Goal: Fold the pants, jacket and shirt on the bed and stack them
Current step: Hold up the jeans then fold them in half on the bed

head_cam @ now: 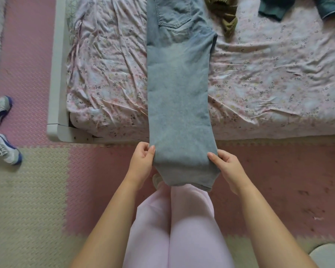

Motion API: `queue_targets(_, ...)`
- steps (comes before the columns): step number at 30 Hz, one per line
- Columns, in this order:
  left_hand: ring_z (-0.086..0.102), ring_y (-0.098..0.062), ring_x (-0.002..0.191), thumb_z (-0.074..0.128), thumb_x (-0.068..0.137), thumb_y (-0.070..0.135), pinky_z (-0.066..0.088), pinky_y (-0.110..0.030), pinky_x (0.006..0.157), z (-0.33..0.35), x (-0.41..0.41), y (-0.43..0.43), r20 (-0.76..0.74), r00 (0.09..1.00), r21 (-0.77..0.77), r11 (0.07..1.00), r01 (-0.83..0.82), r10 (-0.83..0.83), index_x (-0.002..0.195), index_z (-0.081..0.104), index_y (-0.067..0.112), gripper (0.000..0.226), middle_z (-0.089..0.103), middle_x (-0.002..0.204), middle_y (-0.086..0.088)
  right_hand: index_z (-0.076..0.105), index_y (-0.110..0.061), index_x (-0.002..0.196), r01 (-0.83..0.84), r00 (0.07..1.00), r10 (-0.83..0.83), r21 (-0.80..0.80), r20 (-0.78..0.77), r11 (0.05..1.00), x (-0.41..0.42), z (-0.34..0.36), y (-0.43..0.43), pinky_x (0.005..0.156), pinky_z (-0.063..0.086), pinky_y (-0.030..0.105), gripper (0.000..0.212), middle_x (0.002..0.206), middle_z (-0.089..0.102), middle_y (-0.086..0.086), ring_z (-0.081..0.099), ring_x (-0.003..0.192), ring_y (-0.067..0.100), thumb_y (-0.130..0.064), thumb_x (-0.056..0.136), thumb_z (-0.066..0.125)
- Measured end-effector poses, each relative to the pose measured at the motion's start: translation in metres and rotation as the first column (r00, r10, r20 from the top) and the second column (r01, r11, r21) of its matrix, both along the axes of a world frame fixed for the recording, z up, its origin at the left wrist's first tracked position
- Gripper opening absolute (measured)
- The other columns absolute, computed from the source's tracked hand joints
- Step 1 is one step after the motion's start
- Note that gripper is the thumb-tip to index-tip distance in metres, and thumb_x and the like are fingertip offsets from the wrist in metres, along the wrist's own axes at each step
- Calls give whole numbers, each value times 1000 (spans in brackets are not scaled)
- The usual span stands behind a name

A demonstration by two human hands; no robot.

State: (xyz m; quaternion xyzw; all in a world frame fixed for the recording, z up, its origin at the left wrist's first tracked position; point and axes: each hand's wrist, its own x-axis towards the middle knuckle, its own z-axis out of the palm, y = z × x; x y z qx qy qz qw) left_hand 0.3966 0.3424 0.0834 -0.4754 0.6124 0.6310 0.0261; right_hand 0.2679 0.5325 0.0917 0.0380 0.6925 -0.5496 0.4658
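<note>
Person's legs (172, 229): in pale pink trousers, nearest the camera, standing on the floor mats (37, 190) at the bed's near edge.
Left hand (143, 159): fingers and thumb curled, pinching the left edge of the pants near the leg ends.
Right hand (226, 167): thumb on top and fingers curled under, gripping the right edge of the pants opposite the left hand.
Pants (178, 93): light blue jeans folded lengthwise, back pocket up, lying from the far side of the bed across its near edge; the leg ends are held off the bed.
Bed (269, 84): wrinkled floral pink sheet, white frame at the left edge.
Shirt (228, 18): olive, bunched, just right of the pants towards the far edge.
Jacket (331, 6): dark denim, towards the far right.
Shoes (2, 132): a pair on the floor, left of the bed.
</note>
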Motion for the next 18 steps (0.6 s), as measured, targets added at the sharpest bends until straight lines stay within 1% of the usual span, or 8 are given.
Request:
queue_targets(2,56,-16,80,51,94,16,47,-27,69,10,0,8,-74,997,45,999,-10,13,90,51,17,4,58,89,-5,65,-13,92,55,998,-54,-31,14,998,3,8,1,57,47,13,14,83,68,-5,64,71,1,-11,92,51)
queue_targets(4,62,-6,93,55,91,12,50,-19,75,19,4,12,-127,992,110,994,20,-6,102,56,20,14,65,104,3,63,-11,96,47,999,-45,-72,27,996,5,16,2,58,46,12,14,88,66,-2,63,73,-1,-9,91,51)
queue_targets(6,62,-5,98,57,89,13,51,-18,76,28,10,13,-138,990,142,988,54,-35,109,58,20,21,66,109,5,62,-12,102,8,999,-5,-86,37,996,6,23,3,61,47,13,16,93,67,-2,64,80,1,-9,90,52)
queue_targets(9,64,-2,90,58,88,12,50,-14,71,39,18,14,-108,989,126,986,113,-100,104,61,19,18,67,101,6,61,-14,104,27,997,-21,-91,74,995,8,33,3,61,50,15,17,90,70,-6,67,80,4,-9,91,51)
queue_targets(12,63,-2,78,59,89,15,49,-15,62,46,22,16,-62,994,52,994,93,-90,96,63,17,8,67,90,5,61,-16,100,57,996,-49,-105,75,993,9,41,-1,58,50,15,15,86,70,-8,67,76,5,-9,91,51)
queue_targets(15,57,-5,63,57,90,17,44,-15,51,50,16,16,-31,999,-35,999,-28,27,85,58,10,9,60,73,1,58,-11,97,69,997,-63,-140,53,988,7,46,-9,57,50,16,10,87,68,-3,66,74,4,-7,90,53)
queue_targets(16,55,-4,57,55,91,15,42,-14,47,52,13,15,-36,995,-33,995,-92,91,82,55,9,11,57,69,0,56,-9,95,99,994,-93,-145,51,984,7,46,-12,57,51,17,7,85,67,0,66,72,5,-5,89,54)
queue_targets(18,53,-13,56,53,92,16,43,-20,44,52,5,13,-55,979,2,980,-198,198,82,50,9,13,54,66,-6,54,-8,90,180,983,-175,-132,48,975,4,44,-19,56,53,21,5,77,68,1,67,66,9,-4,88,55)
